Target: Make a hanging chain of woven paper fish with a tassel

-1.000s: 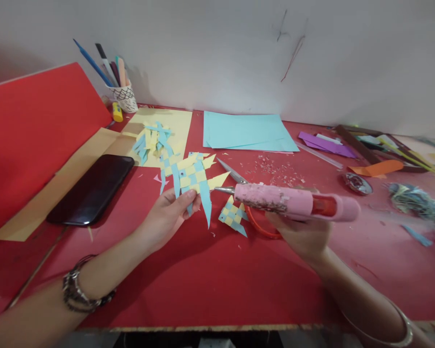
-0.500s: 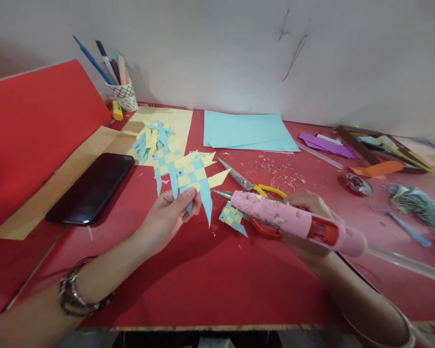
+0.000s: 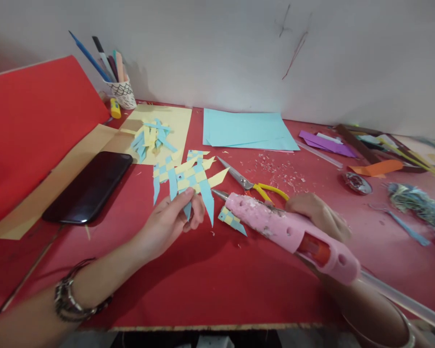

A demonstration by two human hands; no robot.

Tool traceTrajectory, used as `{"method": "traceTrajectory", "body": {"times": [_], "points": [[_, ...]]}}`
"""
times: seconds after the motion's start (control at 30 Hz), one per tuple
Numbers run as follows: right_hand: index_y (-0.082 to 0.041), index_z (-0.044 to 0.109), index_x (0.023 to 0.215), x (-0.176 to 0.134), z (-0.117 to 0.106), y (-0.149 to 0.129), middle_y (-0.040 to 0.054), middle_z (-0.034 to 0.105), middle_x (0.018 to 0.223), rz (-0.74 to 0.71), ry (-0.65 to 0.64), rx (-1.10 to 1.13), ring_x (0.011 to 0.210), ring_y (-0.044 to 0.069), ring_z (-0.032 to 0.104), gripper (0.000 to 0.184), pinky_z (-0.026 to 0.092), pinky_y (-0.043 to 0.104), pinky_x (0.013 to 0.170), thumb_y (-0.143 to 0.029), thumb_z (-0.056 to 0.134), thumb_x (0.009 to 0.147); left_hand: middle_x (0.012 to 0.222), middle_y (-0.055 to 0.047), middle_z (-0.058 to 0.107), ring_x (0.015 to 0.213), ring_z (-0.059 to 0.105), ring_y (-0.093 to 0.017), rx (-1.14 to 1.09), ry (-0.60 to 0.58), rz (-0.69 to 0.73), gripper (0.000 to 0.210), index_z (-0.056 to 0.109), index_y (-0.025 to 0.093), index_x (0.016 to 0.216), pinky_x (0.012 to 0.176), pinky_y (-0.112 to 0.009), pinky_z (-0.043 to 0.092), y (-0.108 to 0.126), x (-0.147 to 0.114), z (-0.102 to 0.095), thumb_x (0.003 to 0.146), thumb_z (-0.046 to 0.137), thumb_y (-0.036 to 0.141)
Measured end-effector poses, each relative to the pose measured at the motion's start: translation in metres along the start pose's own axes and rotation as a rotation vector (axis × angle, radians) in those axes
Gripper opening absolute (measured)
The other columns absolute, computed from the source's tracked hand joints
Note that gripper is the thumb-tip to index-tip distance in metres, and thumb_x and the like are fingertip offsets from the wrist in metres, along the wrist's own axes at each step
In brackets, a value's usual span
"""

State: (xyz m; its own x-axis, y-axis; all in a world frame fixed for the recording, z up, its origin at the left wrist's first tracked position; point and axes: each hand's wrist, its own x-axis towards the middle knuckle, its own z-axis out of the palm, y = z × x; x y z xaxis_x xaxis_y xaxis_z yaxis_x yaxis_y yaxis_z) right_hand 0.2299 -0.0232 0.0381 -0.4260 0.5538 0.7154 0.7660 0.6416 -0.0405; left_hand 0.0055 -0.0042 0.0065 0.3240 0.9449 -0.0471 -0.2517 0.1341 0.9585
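Between thumb and fingers, my left hand (image 3: 174,215) pinches a woven paper fish (image 3: 190,179) in blue and yellow checks with pointed strip ends. My right hand (image 3: 317,215) is closed around a pink hot glue gun (image 3: 264,217), partly hidden behind it. A clear glue stick (image 3: 402,292) runs out of its rear. The gun's metal nozzle points left, close to the fish's right-hand strips. Below the nozzle lies a small woven paper fish (image 3: 233,221) on the red table. Another woven piece (image 3: 163,169) is just behind the held fish.
Yellow-handled scissors (image 3: 244,181) lie behind the glue gun. Blue paper sheets (image 3: 246,130) are at the back, with paper strips (image 3: 154,137) on a yellow sheet to their left. A black phone (image 3: 90,186) rests at left; a yarn bundle (image 3: 416,205) is at right.
The glue gun's body has tilted, its rear swinging lower while the nozzle stays near the held fish. My left hand keeps its pinch almost in place. The view has shifted slightly.
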Motion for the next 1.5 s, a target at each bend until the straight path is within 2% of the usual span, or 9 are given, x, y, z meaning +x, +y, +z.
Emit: {"method": "traceTrajectory", "body": {"times": [0.23, 0.37, 0.57, 0.9, 1.0, 1.23, 1.5], "points": [[-0.023, 0.042, 0.072, 0.0008, 0.0031, -0.0033, -0.0007, 0.049, 0.055, 0.016, 0.033, -0.011, 0.049, 0.013, 0.050, 0.013, 0.039, 0.025, 0.045, -0.015, 0.042, 0.082, 0.042, 0.001, 0.039, 0.050, 0.040, -0.012, -0.046, -0.027, -0.013, 0.046, 0.053, 0.020, 0.042, 0.043, -0.023, 0.031, 0.0003, -0.0008, 0.0004, 0.081, 0.044, 0.044], [-0.023, 0.043, 0.071, -0.0001, 0.0033, -0.0055, -0.0018, 0.050, 0.057, 0.082, 0.041, -0.046, 0.050, 0.012, 0.050, 0.015, 0.039, 0.025, 0.047, -0.013, 0.051, 0.078, 0.045, 0.000, 0.043, 0.049, 0.041, -0.012, -0.026, -0.024, -0.031, 0.046, 0.052, 0.020, 0.041, 0.044, -0.025, 0.030, 0.0007, -0.0008, 0.0004, 0.079, 0.046, 0.046], [-0.022, 0.042, 0.074, 0.0013, 0.0018, -0.0006, -0.0012, 0.049, 0.056, 0.001, 0.034, 0.010, 0.049, 0.012, 0.049, 0.012, 0.039, 0.023, 0.046, -0.012, 0.044, 0.081, 0.044, 0.000, 0.043, 0.046, 0.039, -0.012, -0.057, -0.019, -0.035, 0.045, 0.053, 0.020, 0.041, 0.044, -0.025, 0.029, 0.0008, -0.0014, 0.0011, 0.077, 0.048, 0.046], [-0.023, 0.043, 0.075, 0.0022, -0.0044, 0.0008, 0.0004, 0.052, 0.058, -0.016, -0.041, 0.015, 0.051, 0.013, 0.053, 0.013, 0.042, 0.024, 0.047, -0.012, 0.039, 0.080, 0.044, 0.000, 0.043, 0.047, 0.040, -0.012, -0.050, -0.019, -0.027, 0.045, 0.053, 0.020, 0.041, 0.043, -0.024, 0.029, 0.0011, -0.0015, 0.0010, 0.079, 0.047, 0.045], [-0.024, 0.043, 0.077, 0.0013, -0.0057, 0.0021, 0.0006, 0.053, 0.059, -0.042, -0.070, 0.003, 0.052, 0.013, 0.054, 0.008, 0.043, 0.024, 0.047, -0.016, 0.041, 0.080, 0.042, 0.000, 0.042, 0.048, 0.041, -0.012, -0.057, -0.016, -0.029, 0.045, 0.053, 0.020, 0.041, 0.043, -0.024, 0.029, 0.0015, -0.0018, 0.0012, 0.079, 0.047, 0.044], [-0.023, 0.044, 0.078, -0.0008, -0.0062, 0.0037, 0.0020, 0.055, 0.061, -0.026, -0.107, -0.002, 0.053, 0.015, 0.055, 0.003, 0.042, 0.026, 0.046, -0.021, 0.042, 0.079, 0.042, 0.000, 0.043, 0.047, 0.040, -0.012, -0.063, -0.013, -0.020, 0.045, 0.054, 0.020, 0.041, 0.042, -0.024, 0.029, 0.0010, -0.0014, -0.0001, 0.077, 0.050, 0.045], [-0.023, 0.043, 0.077, -0.0005, -0.0052, -0.0015, 0.0001, 0.054, 0.060, 0.030, -0.070, -0.070, 0.051, 0.013, 0.052, 0.004, 0.040, 0.025, 0.046, -0.020, 0.043, 0.080, 0.043, 0.000, 0.043, 0.049, 0.040, -0.012, -0.061, -0.019, -0.031, 0.045, 0.053, 0.020, 0.042, 0.044, -0.024, 0.030, -0.0011, -0.0020, -0.0020, 0.079, 0.047, 0.046]]}}
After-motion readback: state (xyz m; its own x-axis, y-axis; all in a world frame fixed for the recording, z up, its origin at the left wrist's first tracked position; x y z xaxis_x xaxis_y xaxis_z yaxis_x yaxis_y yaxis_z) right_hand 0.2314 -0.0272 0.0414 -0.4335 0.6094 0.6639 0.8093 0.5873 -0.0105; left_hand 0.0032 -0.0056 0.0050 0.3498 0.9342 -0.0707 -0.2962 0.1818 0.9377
